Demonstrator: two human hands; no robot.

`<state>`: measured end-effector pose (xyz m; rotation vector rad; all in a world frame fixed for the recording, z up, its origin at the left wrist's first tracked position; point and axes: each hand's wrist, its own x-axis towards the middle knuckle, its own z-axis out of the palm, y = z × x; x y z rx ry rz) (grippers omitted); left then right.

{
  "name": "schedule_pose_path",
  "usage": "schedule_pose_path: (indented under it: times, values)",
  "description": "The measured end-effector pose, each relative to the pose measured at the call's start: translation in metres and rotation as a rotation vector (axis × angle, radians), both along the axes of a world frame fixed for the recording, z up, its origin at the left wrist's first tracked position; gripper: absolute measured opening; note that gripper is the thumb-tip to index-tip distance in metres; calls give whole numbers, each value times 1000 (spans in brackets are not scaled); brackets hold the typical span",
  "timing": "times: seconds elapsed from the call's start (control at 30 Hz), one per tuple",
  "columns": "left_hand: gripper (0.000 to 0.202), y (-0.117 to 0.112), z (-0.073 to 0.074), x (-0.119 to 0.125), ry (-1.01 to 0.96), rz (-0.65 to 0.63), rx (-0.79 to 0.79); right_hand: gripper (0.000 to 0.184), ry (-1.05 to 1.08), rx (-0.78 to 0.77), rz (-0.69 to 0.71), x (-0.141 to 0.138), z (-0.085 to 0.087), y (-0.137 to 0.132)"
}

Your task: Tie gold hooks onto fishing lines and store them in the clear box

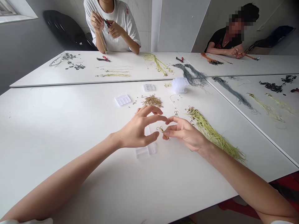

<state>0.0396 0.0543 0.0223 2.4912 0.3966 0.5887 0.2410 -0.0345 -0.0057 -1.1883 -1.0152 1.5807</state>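
Between the thumb and fingers of my right hand (184,132) is a little bunch of thin, looped wire pieces (160,129). Their exact kind is too small to make out. My left hand (142,127) is open beside them, its thumb and fingers curved apart, with the fingertips close to my right fingers. Under my hands a clear plastic compartment box (142,153) lies on the white table (58,130), partly hidden. Just beyond my fingers sits a pile of small gold-coloured metal pieces (153,101). A bundle of yellow-green cords (212,130) with dark fittings lies by my right forearm.
Two small clear boxes, one at left (122,100) and one farther back (149,87), stand near stacked clear cases (179,85). Grey-green cord bundles (235,93) lie at right. Across the table, one person (112,28) holds pliers and a cord; another person (224,43) handles orange cords.
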Motion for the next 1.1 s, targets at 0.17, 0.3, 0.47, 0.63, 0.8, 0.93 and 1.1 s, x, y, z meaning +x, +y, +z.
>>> schedule_pose_path:
  times: [0.17,0.3,0.47,0.63,0.8,0.93,1.1]
  values:
    - [20,-5,4,-1,123,-55,162,42,45,-16,74,0,2,-1]
    - [22,-7,8,-2,152,-122,194,41,62,1,147,0,3,-1]
    - [22,-7,10,-2,173,-166,206,42,56,-10,199,0,3,0]
    - [19,-8,10,-3,192,-175,133,39,44,-5,231,0,2,-1]
    - [17,-9,10,-3,195,-166,81,36,30,1,238,0,2,-1]
    - [20,-9,11,-2,197,-139,118,21,44,-8,221,-2,4,1]
    - [23,-13,13,-2,204,-90,239,32,105,-74,266,-4,2,1]
